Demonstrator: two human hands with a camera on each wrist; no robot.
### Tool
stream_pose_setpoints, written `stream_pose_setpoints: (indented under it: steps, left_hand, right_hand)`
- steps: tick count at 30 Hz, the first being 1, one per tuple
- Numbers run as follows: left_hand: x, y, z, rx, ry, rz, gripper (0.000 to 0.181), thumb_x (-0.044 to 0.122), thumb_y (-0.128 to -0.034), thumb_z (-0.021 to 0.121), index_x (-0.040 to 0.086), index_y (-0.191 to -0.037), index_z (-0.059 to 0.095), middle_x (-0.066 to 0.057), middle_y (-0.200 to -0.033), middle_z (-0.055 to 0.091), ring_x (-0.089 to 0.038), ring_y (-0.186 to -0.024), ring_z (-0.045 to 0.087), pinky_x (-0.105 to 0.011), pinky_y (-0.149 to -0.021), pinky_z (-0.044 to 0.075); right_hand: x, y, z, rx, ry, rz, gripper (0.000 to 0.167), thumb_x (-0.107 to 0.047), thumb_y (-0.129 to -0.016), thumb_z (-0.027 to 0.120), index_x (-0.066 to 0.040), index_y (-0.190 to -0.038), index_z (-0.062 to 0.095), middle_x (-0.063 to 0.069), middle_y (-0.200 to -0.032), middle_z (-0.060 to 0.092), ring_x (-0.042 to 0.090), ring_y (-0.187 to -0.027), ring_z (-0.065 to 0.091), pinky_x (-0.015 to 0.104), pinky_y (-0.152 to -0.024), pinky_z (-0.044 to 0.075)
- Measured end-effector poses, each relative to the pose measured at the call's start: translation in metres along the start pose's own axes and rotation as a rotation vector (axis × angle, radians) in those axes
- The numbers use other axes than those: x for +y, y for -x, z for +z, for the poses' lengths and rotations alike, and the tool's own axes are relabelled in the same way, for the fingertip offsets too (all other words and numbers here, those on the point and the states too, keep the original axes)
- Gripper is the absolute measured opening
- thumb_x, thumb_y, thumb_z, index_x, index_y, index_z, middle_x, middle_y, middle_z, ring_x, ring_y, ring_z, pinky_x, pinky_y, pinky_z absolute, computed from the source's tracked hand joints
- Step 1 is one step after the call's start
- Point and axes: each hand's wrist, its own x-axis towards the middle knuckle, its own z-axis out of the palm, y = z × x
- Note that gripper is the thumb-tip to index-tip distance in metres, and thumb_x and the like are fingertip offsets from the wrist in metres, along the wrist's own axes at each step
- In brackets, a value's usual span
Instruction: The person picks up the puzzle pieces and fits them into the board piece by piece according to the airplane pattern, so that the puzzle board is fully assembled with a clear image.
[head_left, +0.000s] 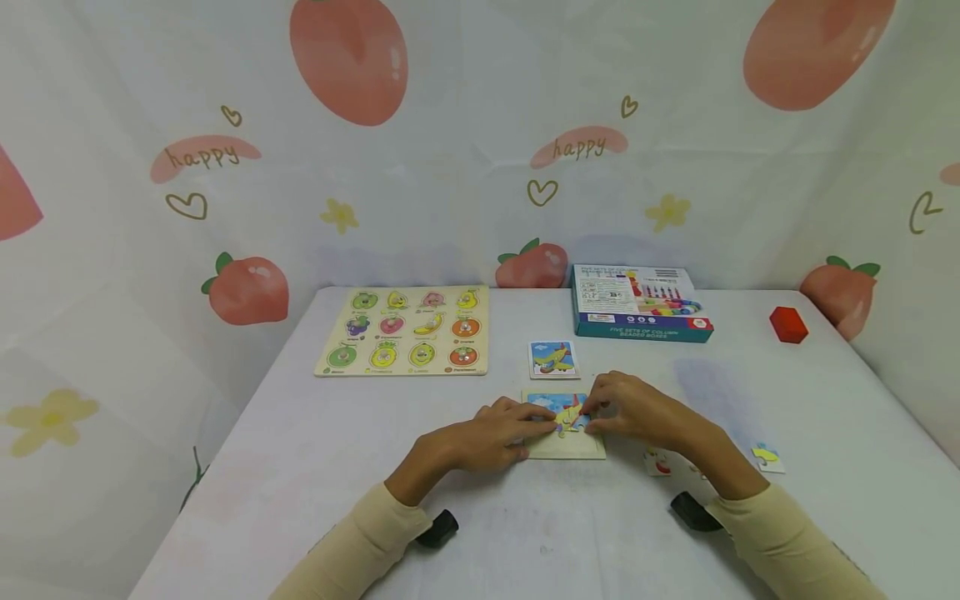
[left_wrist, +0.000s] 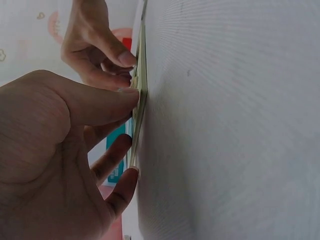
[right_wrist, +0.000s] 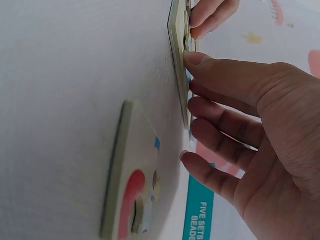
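In the head view a small wooden jigsaw board (head_left: 566, 448) lies mid-table, with yellow and blue airplane pieces (head_left: 567, 418) in its frame. My left hand (head_left: 497, 435) rests on its left side, index finger stretched over the pieces. The left wrist view shows the left thumb and fingertips touching the board's edge (left_wrist: 142, 107). From the right, my right hand (head_left: 628, 408) pinches a jigsaw piece (head_left: 579, 423) at the board's right part; the fingers partly hide it. An airplane picture card (head_left: 553, 360) lies just behind the board.
Behind on the left is a fruit puzzle board (head_left: 401, 332); a bead set box (head_left: 641, 304) lies behind on the right. A red block (head_left: 788, 325) sits far right. Loose pieces lie near the right forearm, among them a yellow-blue piece (head_left: 767, 457) and a red-marked piece (head_left: 657, 462).
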Motion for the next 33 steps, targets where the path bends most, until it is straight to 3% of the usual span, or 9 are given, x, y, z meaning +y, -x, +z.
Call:
stream_pose_setpoints:
  steps: [10, 19, 33]
  left_hand:
    - [0.0025, 0.0018, -0.0024, -0.006, -0.016, 0.014, 0.056, 0.02, -0.1095, 0.055, 0.023, -0.164, 0.042, 0.006, -0.17, 0.035, -0.024, -0.152, 0.033, -0.048, -0.118, 0.036]
    - [0.0022, 0.0008, -0.0008, -0.003, -0.015, -0.004, 0.056, 0.021, -0.1096, 0.056, 0.026, -0.164, 0.042, 0.01, -0.17, 0.035, -0.021, -0.152, 0.033, -0.045, -0.118, 0.036]
    - [0.0029, 0.0015, -0.0011, -0.001, -0.022, 0.001, 0.057, 0.021, -0.1095, 0.056, 0.024, -0.164, 0.042, 0.01, -0.17, 0.035, -0.022, -0.152, 0.033, -0.046, -0.117, 0.036]
  right_hand:
    - [-0.0008, 0.0002, -0.0005, -0.011, -0.02, 0.019, 0.019, -0.027, -0.093, 0.083, -0.015, -0.108, 0.083, -0.009, -0.101, 0.067, 0.013, -0.099, 0.059, 0.041, -0.094, 0.057]
    - [-0.0008, 0.0003, -0.0007, -0.015, -0.024, 0.018, 0.022, -0.027, -0.093, 0.083, -0.015, -0.112, 0.083, -0.008, -0.103, 0.067, 0.013, -0.1, 0.06, 0.042, -0.095, 0.057]
    - [-0.0012, -0.0006, 0.0008, -0.038, -0.002, -0.015, 0.025, -0.025, -0.095, 0.081, -0.02, -0.12, 0.083, -0.007, -0.102, 0.065, 0.009, -0.091, 0.054, 0.026, -0.079, 0.052]
